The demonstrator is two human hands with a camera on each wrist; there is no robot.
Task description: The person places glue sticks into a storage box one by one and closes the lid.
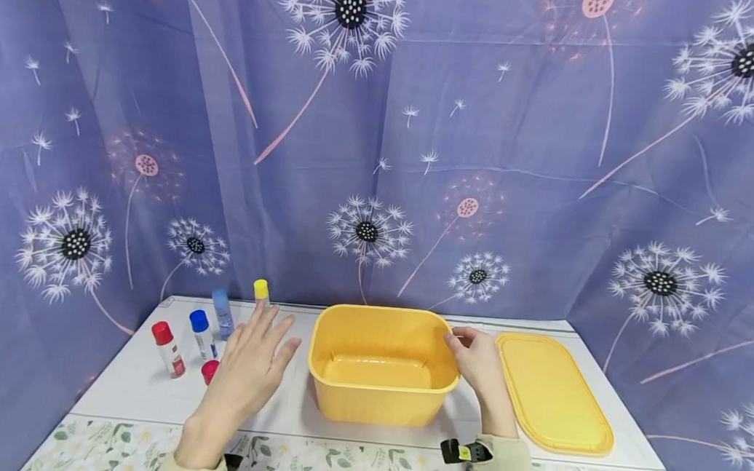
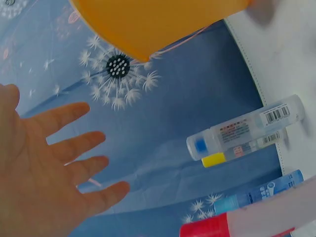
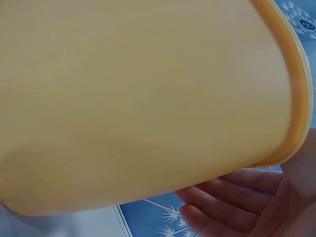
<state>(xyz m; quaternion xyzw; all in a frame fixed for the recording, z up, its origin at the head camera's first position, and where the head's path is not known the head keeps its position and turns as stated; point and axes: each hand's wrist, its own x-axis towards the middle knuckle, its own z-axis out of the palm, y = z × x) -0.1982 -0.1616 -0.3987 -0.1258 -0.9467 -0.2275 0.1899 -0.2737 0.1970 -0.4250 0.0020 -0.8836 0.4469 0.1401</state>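
An open yellow plastic box point(image 1: 378, 405) stands on the table with its inside bare. My right hand point(image 1: 478, 359) holds its right rim, the thumb over the edge; in the right wrist view the fingers point(image 3: 222, 202) lie along the outside of the wall. To the left of the box, my left hand point(image 1: 250, 362) hovers with spread fingers and holds nothing. Close by it stand small capped bottles: a yellow-capped one point(image 1: 261, 290) partly behind the fingers, a red cap point(image 1: 209, 371) beside the wrist, and a clear bottle point(image 2: 247, 126) that the hand hides in the head view.
Farther left are a red-capped bottle point(image 1: 168, 350), a blue-capped bottle point(image 1: 203, 335) and a light blue bottle point(image 1: 222, 314). A yellow lid point(image 1: 556, 394) lies flat to the right of the box. A flowered cloth point(image 1: 328, 465) covers the front edge, and a dandelion curtain point(image 1: 423, 136) hangs behind.
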